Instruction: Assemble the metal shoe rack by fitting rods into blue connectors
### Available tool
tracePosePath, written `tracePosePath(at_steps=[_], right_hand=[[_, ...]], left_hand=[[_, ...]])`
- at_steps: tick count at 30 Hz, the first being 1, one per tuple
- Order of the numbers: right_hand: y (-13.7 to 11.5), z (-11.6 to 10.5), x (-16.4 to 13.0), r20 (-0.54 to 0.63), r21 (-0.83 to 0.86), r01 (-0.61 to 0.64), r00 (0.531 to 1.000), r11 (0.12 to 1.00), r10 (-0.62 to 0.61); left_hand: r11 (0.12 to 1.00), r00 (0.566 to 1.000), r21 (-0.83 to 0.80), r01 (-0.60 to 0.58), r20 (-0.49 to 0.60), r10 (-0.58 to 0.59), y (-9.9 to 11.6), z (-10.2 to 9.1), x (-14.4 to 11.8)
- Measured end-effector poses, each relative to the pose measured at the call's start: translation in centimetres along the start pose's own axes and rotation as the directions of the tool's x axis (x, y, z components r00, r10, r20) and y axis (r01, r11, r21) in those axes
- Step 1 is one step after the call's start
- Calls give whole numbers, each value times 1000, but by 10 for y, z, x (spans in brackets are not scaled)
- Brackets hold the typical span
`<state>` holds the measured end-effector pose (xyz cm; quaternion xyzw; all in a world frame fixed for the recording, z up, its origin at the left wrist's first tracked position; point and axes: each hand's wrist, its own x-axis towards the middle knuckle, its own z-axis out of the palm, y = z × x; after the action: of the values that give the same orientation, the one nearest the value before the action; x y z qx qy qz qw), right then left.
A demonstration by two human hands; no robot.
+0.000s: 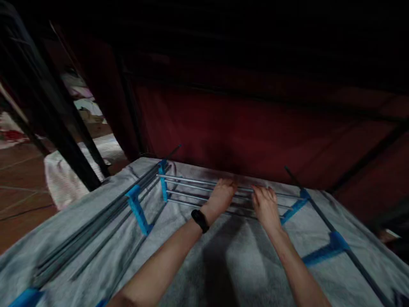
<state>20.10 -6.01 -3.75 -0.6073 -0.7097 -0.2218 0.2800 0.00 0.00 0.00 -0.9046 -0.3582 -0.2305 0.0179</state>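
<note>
From the head view, we see both of our bare forearms stretched forward over a grey cloth [236, 260] spread across a flat surface, in dim light. Our left hand [222, 194] rests palm down on a set of thin metal rods [191, 187] that run side by side across the far end of the cloth. Its grip looks narrow, with the fingers curled over the rods, though the darkness keeps us from telling whether it truly clasps one. A black wristband [200, 220] sits on the left wrist. Our right hand [266, 205] lies just beside the left, also on the rods, with the fingers spread fairly wide and flat; we cannot tell whether it holds any rod.

The rods end at the left in a blue plastic bracket [162, 181], and at the right they meet another blue connector [295, 207]. A second blue bracket [138, 209] clamps a bundle of long grey bars [96, 226] that runs diagonally down the left side of the cloth. On the right, a dark bar [322, 221] carries a further blue joint [332, 247]. Behind the rods stands a dark red panel [255, 132]. To the far left we see a wooden floor [22, 183] and a black post [54, 115].
</note>
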Motion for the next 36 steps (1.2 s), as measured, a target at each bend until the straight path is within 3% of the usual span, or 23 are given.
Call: tracePosePath(at_steps=[3, 6, 8, 10, 11, 12, 14, 15, 16, 17, 18, 19, 21, 25, 30, 36], right_hand=[[10, 0, 3, 54, 11, 26, 998, 1000, -27], [17, 1, 4, 85, 11, 48, 995, 999, -49], [20, 2, 4, 94, 11, 59, 994, 998, -60], [21, 2, 3, 91, 10, 67, 994, 998, -68], [21, 2, 3, 89, 8, 69, 994, 998, -70], [20, 2, 3, 87, 5, 70, 994, 998, -70], [20, 1, 3, 87, -2, 71, 994, 997, -71], [19, 1, 3, 86, -4, 71, 994, 997, -70], [19, 0, 3, 85, -4, 71, 994, 997, -71], [19, 0, 3, 83, -5, 71, 994, 997, -71], [19, 0, 3, 83, -5, 71, 994, 997, -70], [19, -1, 3, 84, -6, 69, 994, 998, -68], [19, -1, 4, 89, -7, 64, 994, 998, -63], [18, -2, 6, 100, -18, 66, 993, 998, -64], [19, -1, 6, 109, -58, 85, 991, 995, -78], [1, 0, 14, 106, -16, 153, 983, 988, -150]], left_hand=[[999, 998, 36, -14, -56, 16, -1, -1, -4], [999, 973, 29, 35, -230, -27, -4, -3, -20], [994, 922, -36, 101, -371, -108, -12, -2, -38], [967, 829, -170, 190, -500, -251, -26, 1, -60], [935, 753, -262, 238, -558, -348, -36, 4, -70], [887, 650, -372, 275, -607, -456, -48, 6, -79], [724, 367, -627, 287, -626, -688, -75, 10, -93], [609, 211, -751, 253, -572, -793, -89, 10, -96], [484, 83, -852, 197, -478, -875, -101, 8, -97], [362, 3, -924, 124, -364, -931, -113, 5, -97], [257, -24, -966, 43, -258, -966, -122, 1, -94], [172, -17, -984, -34, -172, -985, -129, -4, -91], [54, 39, -983, -177, -61, -997, -137, -15, -84], [-80, 113, -937, -340, 44, -993, -136, -28, -74], [-86, 176, -952, -293, 35, -984, -130, -32, -74], [-49, 126, -975, -217, 21, -992, -127, -34, -70]])
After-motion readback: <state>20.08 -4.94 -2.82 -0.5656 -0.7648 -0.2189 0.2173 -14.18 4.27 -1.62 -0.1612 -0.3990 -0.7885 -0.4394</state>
